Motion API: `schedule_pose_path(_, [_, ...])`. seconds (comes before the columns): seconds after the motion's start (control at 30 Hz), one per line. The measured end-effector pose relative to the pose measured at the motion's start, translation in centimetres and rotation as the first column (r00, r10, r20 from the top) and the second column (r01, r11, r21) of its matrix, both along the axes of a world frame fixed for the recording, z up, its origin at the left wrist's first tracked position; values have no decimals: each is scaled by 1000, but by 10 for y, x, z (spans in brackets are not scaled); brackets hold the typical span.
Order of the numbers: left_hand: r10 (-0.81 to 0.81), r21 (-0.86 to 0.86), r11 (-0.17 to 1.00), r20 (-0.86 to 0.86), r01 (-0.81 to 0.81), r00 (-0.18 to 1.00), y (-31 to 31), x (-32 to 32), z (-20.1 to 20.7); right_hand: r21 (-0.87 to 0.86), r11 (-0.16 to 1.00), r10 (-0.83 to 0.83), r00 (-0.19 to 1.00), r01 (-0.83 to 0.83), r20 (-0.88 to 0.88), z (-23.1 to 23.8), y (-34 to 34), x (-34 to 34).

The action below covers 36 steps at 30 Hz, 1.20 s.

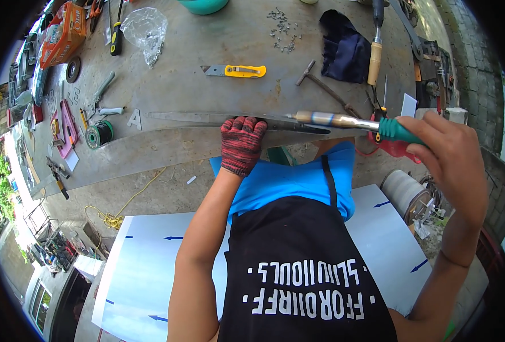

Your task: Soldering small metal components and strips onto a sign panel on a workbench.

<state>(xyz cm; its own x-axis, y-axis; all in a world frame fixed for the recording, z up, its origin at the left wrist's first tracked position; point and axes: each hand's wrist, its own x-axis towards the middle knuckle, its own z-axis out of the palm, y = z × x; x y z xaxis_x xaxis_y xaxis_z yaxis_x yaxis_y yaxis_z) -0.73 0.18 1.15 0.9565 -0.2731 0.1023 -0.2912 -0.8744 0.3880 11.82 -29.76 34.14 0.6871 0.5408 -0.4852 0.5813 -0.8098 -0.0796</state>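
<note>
In a red-and-black knitted glove, my left hand (243,144) is closed at the near edge of the metal table (207,91). Its fingers wrap over a long, thin grey metal strip (187,117) lying along that edge. My bare right hand (455,151) grips a soldering iron (349,121) by its green handle, off to the right. The iron's heat-tinted barrel points left, its tip close to the strip just right of the glove. Whether tip and metal touch cannot be told.
A yellow utility knife (245,71), a small hammer (324,85) and a dark cloth (343,48) lie on the table. Leftward are a wire spool (99,134), a metal letter (134,119) and pink-handled scissors (66,128). A bag of small parts (147,31) lies farther back.
</note>
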Motion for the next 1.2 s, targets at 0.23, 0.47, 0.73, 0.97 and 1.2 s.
schedule_pose_path(0.23, [0,-20,1000,82,2,997,-3,9,-1,308,809,-529,848,501,10,-4,-98,-37])
schedule_pose_path(0.47, [-1,15,1000,67,0,998,-1,7,-7,507,608,-760,633,611,150,-46,-134,-72])
schedule_pose_path(0.73, [1,10,1000,92,-2,996,-3,8,-8,636,377,-913,385,673,135,-67,-152,-82])
schedule_pose_path(0.97, [-2,0,1000,114,2,993,-5,10,-10,756,250,-936,350,605,30,-104,-173,-62])
schedule_pose_path(1.2, [14,19,1000,124,-16,992,1,3,-12,748,463,-864,429,476,262,-177,-155,-7])
